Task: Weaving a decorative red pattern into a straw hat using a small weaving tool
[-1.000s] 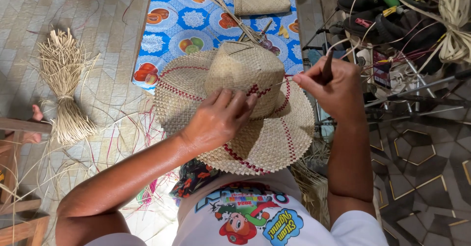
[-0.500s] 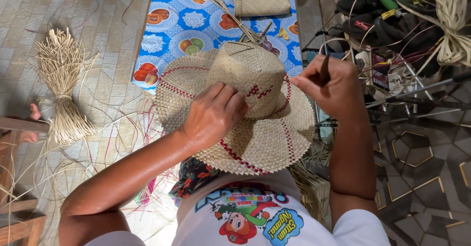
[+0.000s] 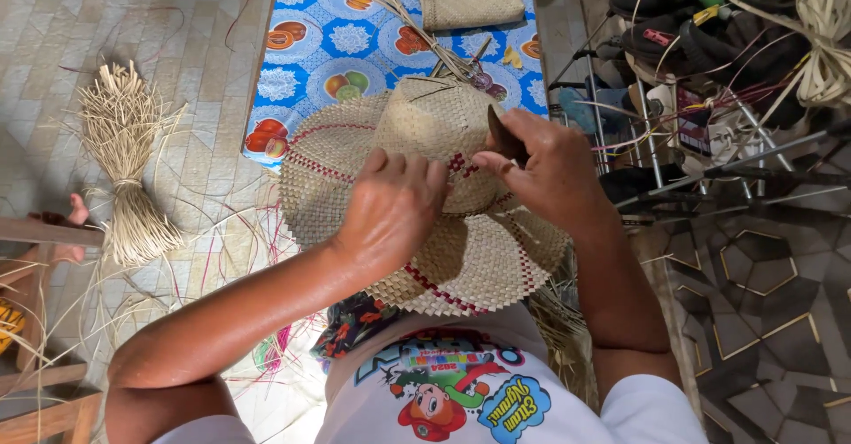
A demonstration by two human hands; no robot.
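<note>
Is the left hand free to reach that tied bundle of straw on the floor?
Probably not right now: the left hand is pressed on the woven straw hat, steadying it, and the straw bundle lies well off to the left, though nothing blocks the floor between.

I see no screens or signs around me. The only printed pieces sit on the metal rack (image 3: 709, 134) to my right: a small pink tag (image 3: 658, 36) on a dark shoe near its top, and below that a flat package (image 3: 709, 107) with a busy red and white print, half hidden by straw strands.
</note>
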